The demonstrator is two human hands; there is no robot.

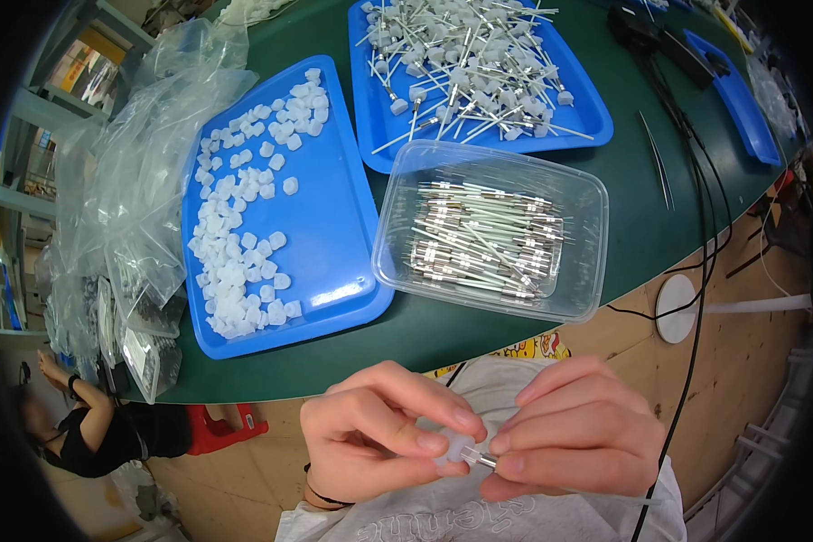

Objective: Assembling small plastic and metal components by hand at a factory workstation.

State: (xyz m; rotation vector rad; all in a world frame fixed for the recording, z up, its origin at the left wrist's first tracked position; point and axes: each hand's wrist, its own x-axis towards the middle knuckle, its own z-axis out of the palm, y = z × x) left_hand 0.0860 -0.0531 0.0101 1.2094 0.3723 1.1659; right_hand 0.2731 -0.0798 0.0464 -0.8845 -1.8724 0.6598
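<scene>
In front of my torso, the fingers of my left hand [357, 438] are closed around a small translucent white plastic cap [454, 446]. My right hand [587, 438] pinches a thin pale tube with a metal end fitting [486, 460]. The fitting's tip meets the cap's opening; how deep it sits inside I cannot tell. The tube's tail [605, 496] sticks out below my right hand. Beyond my hands, a clear plastic box [580, 262] holds many similar tubes with metal ends [483, 239]. Left of it, loose white caps [230, 235] lie in a blue tray [334, 217].
Another blue tray [576, 104] at the back is heaped with capped tubes [465, 68]. Tweezers [657, 163] and black cables [696, 154] lie at right on the green table [334, 366]. Clear plastic bags [144, 163] cover the left side. A person's arm [97, 411] and red stool [226, 429] are lower left.
</scene>
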